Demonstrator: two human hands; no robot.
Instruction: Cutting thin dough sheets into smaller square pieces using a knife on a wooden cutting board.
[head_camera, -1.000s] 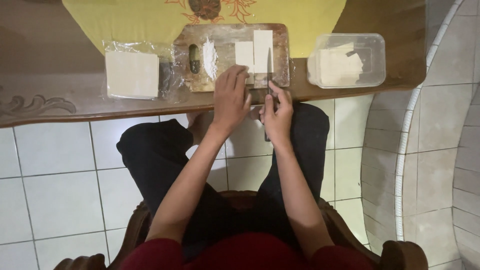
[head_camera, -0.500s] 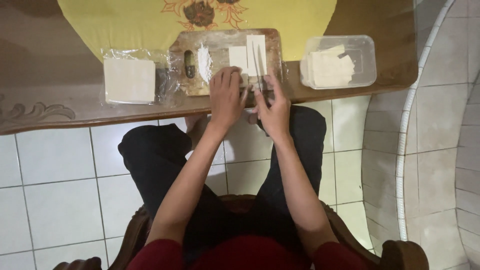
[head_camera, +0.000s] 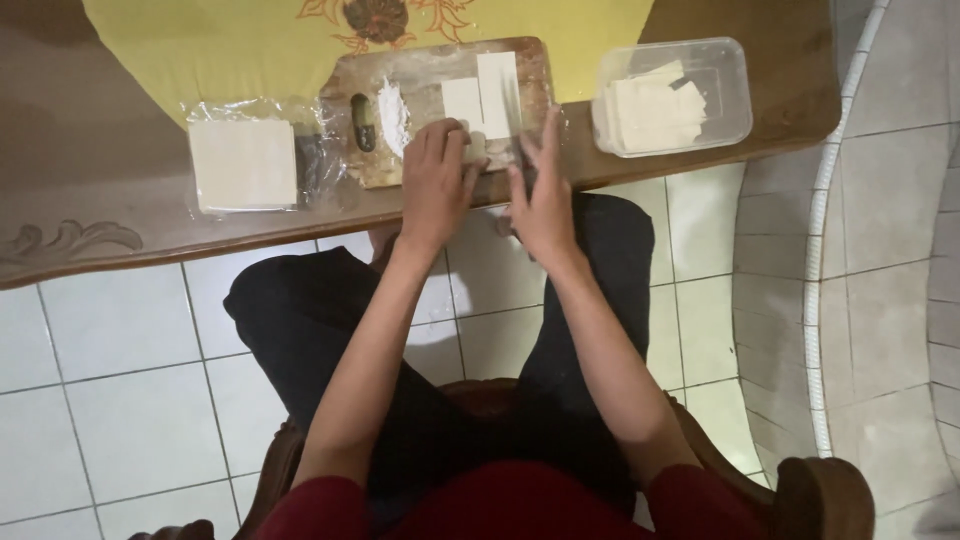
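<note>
Head view, looking straight down on a seated person at a brown wooden worktop (head_camera: 90, 200).

Counts: one wooden cutting board (head_camera: 420, 75), upper centre of frame; two white dough strips (head_camera: 482, 95) lying side by side on its right half; one small heap of white flour (head_camera: 390, 100) on its left half. One clear plastic bag (head_camera: 250, 160), upper left, flat and roughly square, holding a pale square stack of wrappers. One clear rectangular plastic container (head_camera: 735, 85), upper right, without a lid, holding cut white pieces piled loosely; their number cannot be told. One yellow cloth (head_camera: 200, 45) with a floral motif lies under the board at the top edge.

Hands: left hand (head_camera: 437, 180) palm down on the near edge of the board, fingers together and curled slightly, pressing on a small pale dough piece (head_camera: 474, 148) just below the two strips. Right hand (head_camera: 545, 195) just beside it, touching the board's lower right corner, fingers extended and close together; whether they pinch anything cannot be told. Both forearms run up from the bottom of frame, converging at the board. Red sleeves and dark trousers show below, over a white tiled floor (head_camera: 110, 330).
</note>
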